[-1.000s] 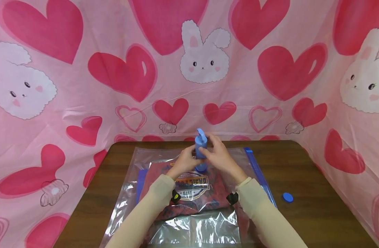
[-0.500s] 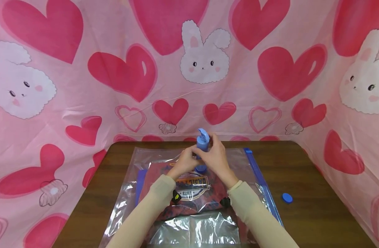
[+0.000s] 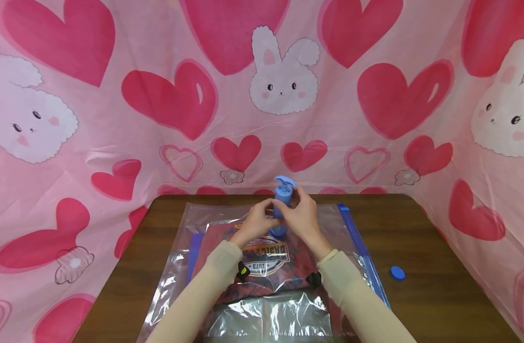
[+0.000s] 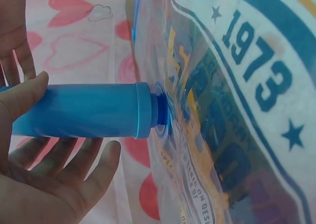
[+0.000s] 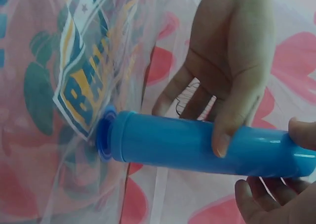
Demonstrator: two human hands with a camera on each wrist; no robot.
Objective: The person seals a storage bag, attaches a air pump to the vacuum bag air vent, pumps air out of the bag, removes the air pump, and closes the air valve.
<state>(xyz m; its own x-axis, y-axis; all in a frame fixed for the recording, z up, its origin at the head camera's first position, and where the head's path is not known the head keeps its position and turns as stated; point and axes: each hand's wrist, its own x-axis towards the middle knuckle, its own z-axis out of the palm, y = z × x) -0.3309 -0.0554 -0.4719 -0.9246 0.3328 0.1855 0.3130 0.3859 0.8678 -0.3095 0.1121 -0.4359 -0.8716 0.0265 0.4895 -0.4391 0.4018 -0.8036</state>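
A light-blue hand pump (image 3: 283,195) with a curved T-handle stands upright on the round blue valve (image 5: 105,135) of a clear storage bag (image 3: 262,309). My left hand (image 3: 257,221) holds the lower part of its barrel, thumb on one side and fingers around the other. Higher up, my right hand (image 3: 303,216) grips the barrel from the right, its thumb across the front. In the left wrist view the pump's collar (image 4: 143,110) meets the valve. Inside the bag lies a folded red garment (image 3: 266,281) with a printed "1973" badge.
A round blue cap (image 3: 397,273) lies on the brown wooden table (image 3: 433,305) to the right. The bag's blue zip edge (image 3: 356,233) runs along its right side. Behind the table hangs a pink cloth (image 3: 262,157) with hearts and rabbits.
The pump has turned about its upright axis, so its handle now shows broadside. My right hand has shifted around the barrel, while my left hand keeps nearly the same place.
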